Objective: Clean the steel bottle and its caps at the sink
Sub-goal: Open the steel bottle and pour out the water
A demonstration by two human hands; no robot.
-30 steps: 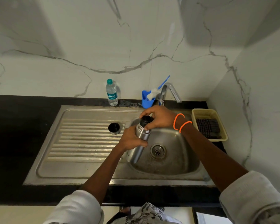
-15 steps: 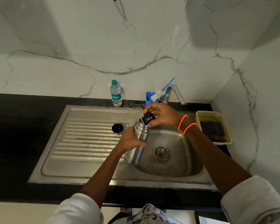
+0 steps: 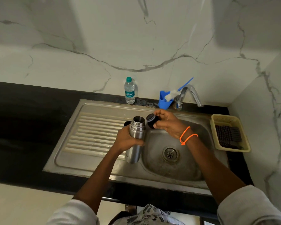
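Note:
My left hand (image 3: 128,140) grips the steel bottle (image 3: 136,132) round its middle and holds it upright at the left rim of the sink basin (image 3: 154,166). The bottle's mouth is uncovered. Just right of that mouth, my right hand (image 3: 169,125) holds the black inner cap (image 3: 151,120), lifted clear of the bottle. A second dark cap (image 3: 126,123) stands on the ribbed draining board (image 3: 94,135), mostly hidden behind the bottle.
A tap (image 3: 191,95) rises behind the basin, with a blue holder (image 3: 164,101) and a blue-handled brush (image 3: 177,91) beside it. A plastic water bottle (image 3: 129,90) stands at the wall. A yellow tray (image 3: 217,127) with a dark scrubber (image 3: 228,135) sits at the right.
My right hand has taken the black inner cap off the bottle and moved it a little to the right. The bottle now stands more upright in my left hand.

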